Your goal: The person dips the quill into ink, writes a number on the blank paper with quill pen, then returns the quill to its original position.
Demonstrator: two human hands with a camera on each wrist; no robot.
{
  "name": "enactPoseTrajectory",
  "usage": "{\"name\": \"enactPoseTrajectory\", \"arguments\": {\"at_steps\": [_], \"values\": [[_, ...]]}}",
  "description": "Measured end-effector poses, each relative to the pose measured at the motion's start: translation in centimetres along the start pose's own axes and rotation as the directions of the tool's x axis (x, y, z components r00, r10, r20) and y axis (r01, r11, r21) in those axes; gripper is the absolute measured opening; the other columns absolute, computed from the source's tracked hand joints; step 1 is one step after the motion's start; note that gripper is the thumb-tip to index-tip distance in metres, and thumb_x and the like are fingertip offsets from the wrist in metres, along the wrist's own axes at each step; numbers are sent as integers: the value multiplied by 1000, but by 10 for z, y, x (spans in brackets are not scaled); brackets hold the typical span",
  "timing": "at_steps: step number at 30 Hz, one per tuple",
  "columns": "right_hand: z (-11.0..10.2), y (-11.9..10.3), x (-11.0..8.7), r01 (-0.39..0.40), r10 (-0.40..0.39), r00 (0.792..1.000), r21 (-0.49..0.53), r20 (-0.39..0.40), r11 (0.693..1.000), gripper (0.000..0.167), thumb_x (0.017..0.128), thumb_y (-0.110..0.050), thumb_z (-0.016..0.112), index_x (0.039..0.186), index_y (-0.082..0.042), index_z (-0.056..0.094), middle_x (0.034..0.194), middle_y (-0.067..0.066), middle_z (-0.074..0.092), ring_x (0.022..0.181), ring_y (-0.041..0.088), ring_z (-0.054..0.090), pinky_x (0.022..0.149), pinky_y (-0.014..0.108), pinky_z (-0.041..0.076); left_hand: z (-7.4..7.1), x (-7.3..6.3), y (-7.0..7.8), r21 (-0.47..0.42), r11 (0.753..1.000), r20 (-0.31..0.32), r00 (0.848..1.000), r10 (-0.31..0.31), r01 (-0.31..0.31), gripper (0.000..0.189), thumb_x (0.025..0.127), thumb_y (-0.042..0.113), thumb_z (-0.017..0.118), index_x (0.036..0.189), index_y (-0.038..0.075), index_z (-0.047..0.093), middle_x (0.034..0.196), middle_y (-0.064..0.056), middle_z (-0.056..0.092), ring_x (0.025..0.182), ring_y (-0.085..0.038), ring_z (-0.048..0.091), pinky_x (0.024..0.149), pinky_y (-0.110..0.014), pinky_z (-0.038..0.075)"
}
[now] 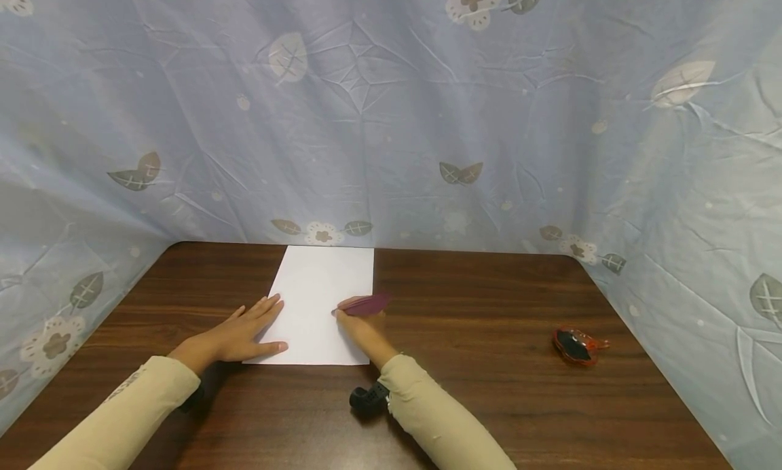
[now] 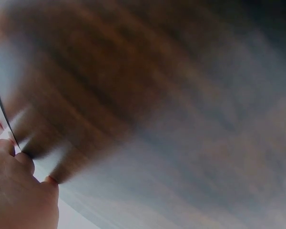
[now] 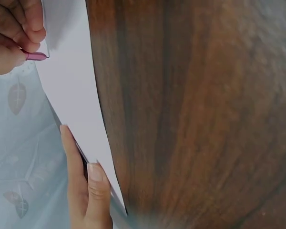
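A white sheet of paper (image 1: 318, 273) lies on the brown wooden table, its far edge at the cloth backdrop. My left hand (image 1: 244, 334) rests with spread fingers on the sheet's left edge; the thumb reaches over its lower part. In my right hand (image 1: 363, 327) I pinch a purple pen (image 1: 369, 305) with a wide, feather-shaped upper part. Its pinkish tip (image 3: 37, 56) points down at the paper in the right wrist view, right by the surface. No marks show on the sheet. The left wrist view catches the left fingers (image 2: 26, 162) at the paper's edge.
On the right side of the table (image 1: 476, 361) lies a small item (image 1: 574, 346) with a red-orange translucent rim and a dark middle. A pale blue cloth (image 1: 397, 117) with leaves and flowers hangs along the back and both sides. A black device (image 1: 368, 399) sits under the right wrist.
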State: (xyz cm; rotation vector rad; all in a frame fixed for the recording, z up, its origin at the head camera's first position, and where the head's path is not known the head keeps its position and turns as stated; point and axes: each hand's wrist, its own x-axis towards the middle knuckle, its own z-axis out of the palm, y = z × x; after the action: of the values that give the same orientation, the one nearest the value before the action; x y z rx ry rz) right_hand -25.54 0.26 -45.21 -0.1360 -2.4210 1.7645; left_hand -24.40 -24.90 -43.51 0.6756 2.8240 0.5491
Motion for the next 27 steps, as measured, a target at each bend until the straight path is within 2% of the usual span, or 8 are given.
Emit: {"name": "enactPoseTrajectory", "arguments": {"at_steps": [6,8,10,14,15,16,19,27], "values": [[1,-4,-6,-48,50,998,-64,25,997,17,71,-26,80,81,-15,72,77,-6,66,72,6,53,70,20,45,2,0,-2,4,1000,-7,1000,-7,7,91,87,56,59,150,0,24,157,-21,16,142,-46,14,108,-70,8],[1,-5,-7,-35,40,998,-118,41,992,18,72,-28,80,81,-14,73,78,-3,66,74,10,56,72,23,47,4,0,-3,0,1000,-8,1000,-7,7,91,87,57,59,150,0,24,157,-21,16,143,-46,13,108,-70,8],[1,-6,-8,-43,53,997,-172,56,984,27,72,-31,79,87,-9,71,83,3,64,78,14,57,75,26,48,4,1,-3,-2,1000,-8,1000,-6,6,92,87,57,59,150,0,24,158,-21,16,143,-46,13,108,-70,7],[1,-6,-9,18,9,994,-237,112,971,22,75,-28,75,86,-10,72,82,0,66,76,11,56,73,23,48,3,1,-2,0,1000,-2,1000,-7,7,91,88,56,59,150,0,24,158,-21,15,143,-46,13,108,-70,7],[0,-6,-10,23,7,992,-235,125,972,20,75,-28,74,85,-11,73,81,-2,66,74,8,55,71,21,46,2,1,-2,1,1000,-1,1000,-8,8,91,88,56,59,150,0,24,158,-22,15,143,-46,13,108,-70,7],[0,-6,-9,43,-12,990,-226,137,973,10,75,-25,74,80,-17,74,78,-7,66,70,5,53,67,18,45,2,1,-2,3,1000,1,1000,-9,9,91,88,56,59,150,0,23,158,-22,15,143,-46,13,108,-70,7],[-1,-6,-10,107,-72,981,-194,182,975,4,76,-20,73,79,-17,75,77,-9,68,67,-1,51,64,15,43,2,0,-2,3,1000,2,1000,-13,13,92,88,56,58,151,0,23,158,-21,14,143,-46,12,108,-70,7],[-3,-5,-11,229,-171,948,-202,269,952,6,77,-15,72,81,-15,76,80,-7,72,71,0,56,69,14,42,2,0,-1,3,1000,-5,1000,-10,10,92,88,57,59,150,-1,24,157,-22,15,143,-46,13,108,-69,8]]}}
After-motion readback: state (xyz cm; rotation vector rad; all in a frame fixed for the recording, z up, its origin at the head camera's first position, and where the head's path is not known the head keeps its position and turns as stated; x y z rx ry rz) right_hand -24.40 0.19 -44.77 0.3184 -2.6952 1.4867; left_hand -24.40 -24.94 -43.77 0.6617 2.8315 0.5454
